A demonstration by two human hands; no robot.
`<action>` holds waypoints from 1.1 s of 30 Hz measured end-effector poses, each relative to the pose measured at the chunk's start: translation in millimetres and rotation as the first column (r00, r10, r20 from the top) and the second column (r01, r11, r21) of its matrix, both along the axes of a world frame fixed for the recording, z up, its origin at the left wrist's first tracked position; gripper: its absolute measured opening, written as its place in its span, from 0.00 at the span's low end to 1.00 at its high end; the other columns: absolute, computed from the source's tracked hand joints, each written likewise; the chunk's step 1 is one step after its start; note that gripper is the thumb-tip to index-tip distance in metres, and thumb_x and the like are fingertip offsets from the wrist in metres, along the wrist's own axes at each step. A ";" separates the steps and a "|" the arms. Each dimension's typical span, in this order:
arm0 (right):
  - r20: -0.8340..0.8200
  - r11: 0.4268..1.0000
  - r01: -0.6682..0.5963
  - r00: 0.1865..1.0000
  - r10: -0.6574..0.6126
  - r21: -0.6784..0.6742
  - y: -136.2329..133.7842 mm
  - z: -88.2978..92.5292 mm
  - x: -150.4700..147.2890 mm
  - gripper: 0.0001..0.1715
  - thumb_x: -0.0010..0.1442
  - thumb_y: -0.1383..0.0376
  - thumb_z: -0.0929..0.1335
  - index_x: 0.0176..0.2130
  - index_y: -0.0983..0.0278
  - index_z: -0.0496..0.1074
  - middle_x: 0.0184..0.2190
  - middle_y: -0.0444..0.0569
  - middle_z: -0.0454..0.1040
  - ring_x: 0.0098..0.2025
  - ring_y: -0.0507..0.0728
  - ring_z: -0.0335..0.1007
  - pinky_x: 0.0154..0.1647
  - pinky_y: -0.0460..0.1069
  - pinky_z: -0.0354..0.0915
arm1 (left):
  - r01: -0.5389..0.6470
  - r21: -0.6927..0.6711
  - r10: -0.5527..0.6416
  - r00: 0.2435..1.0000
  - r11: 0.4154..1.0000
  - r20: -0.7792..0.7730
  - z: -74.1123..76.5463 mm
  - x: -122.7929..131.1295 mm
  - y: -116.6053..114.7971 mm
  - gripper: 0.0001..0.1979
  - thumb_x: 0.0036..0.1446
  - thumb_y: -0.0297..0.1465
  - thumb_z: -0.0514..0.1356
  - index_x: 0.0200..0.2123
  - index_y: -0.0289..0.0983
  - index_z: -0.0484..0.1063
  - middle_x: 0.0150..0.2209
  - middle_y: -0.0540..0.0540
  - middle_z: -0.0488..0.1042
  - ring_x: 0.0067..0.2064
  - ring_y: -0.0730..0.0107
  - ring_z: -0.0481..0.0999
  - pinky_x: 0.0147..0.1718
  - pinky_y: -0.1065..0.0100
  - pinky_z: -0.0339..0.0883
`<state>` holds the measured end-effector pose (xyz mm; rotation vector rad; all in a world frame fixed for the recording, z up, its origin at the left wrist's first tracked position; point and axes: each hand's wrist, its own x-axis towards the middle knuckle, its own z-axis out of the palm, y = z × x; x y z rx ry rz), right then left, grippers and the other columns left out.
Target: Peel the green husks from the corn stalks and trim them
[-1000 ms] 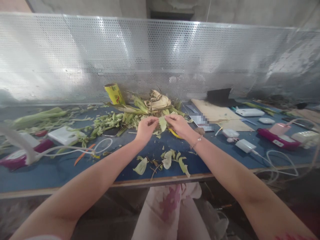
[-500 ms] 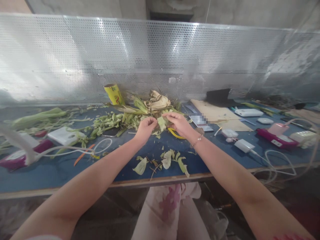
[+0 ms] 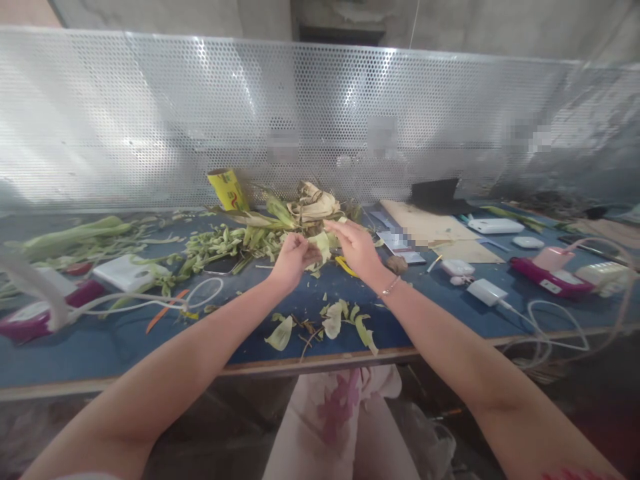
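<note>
My left hand [image 3: 294,263] is closed in a pinch on a pale green leaf piece [image 3: 321,244] above the middle of the blue table. On the leaf's other side, my right hand [image 3: 356,248] is held with its fingers stretched out, close to it; whether they touch is hard to tell. Behind my hands lies a heap of green plant trimmings [image 3: 220,245], with dry, pale husks [image 3: 316,203] at its back. Several loose leaf scraps [image 3: 334,321] lie nearer the table's front edge. A yellow loop [image 3: 346,267] is partly covered by my right hand.
A perforated metal screen [image 3: 225,100] stands along the back, with a yellow tube [image 3: 229,189] near it. Purple power strips [image 3: 545,279], chargers [image 3: 487,291] and white cables [image 3: 555,313] lie at the sides. Cardboard [image 3: 425,223] and a booklet [image 3: 400,245] are right of the husks.
My right hand's fingers have gone from pinching near the leaf to stretched out. The left hand has turned slightly and still pinches the leaf, which now sits a little more to the right.
</note>
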<state>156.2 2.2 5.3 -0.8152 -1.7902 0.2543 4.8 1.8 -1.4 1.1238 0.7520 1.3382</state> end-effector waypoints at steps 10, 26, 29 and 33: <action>0.330 0.989 -0.144 0.935 0.130 0.018 -6.4 -15.8 -21.4 0.30 0.59 0.72 0.55 0.61 0.59 0.53 0.54 0.54 0.61 0.57 0.59 0.57 0.58 0.58 0.56 | -0.303 0.095 0.317 0.913 0.948 -0.256 -16.8 -4.3 17.2 0.08 0.55 0.33 0.50 0.31 0.41 0.49 0.17 0.59 0.54 0.14 0.79 0.54 0.16 0.74 0.51; -0.070 0.861 -0.303 0.951 0.301 -0.409 -2.8 -0.4 -5.0 0.46 0.54 0.66 0.65 0.63 0.47 0.37 0.64 0.51 0.42 0.23 0.46 0.67 0.23 0.49 0.71 | -0.363 0.543 0.624 0.647 0.757 -0.438 -3.1 -19.5 16.7 0.04 0.56 0.30 0.50 0.35 0.39 0.54 0.17 0.57 0.55 0.17 0.77 0.56 0.21 0.70 0.47; -0.052 0.883 -0.285 0.956 0.287 -0.373 0.6 -2.1 -1.7 0.44 0.55 0.66 0.64 0.62 0.48 0.39 0.63 0.52 0.48 0.24 0.46 0.67 0.24 0.48 0.71 | -0.394 0.548 0.646 0.646 0.738 -0.406 -3.3 -20.7 17.0 0.04 0.56 0.29 0.51 0.34 0.39 0.54 0.17 0.57 0.55 0.18 0.77 0.56 0.21 0.70 0.48; 0.047 0.946 -0.201 0.974 0.220 -0.253 2.2 -7.7 -1.4 0.37 0.56 0.67 0.62 0.61 0.53 0.45 0.59 0.54 0.55 0.26 0.48 0.68 0.28 0.48 0.70 | -0.388 0.563 0.645 0.665 0.729 -0.377 -8.4 -17.6 15.5 0.05 0.55 0.29 0.51 0.34 0.39 0.53 0.18 0.56 0.58 0.19 0.76 0.58 0.22 0.70 0.50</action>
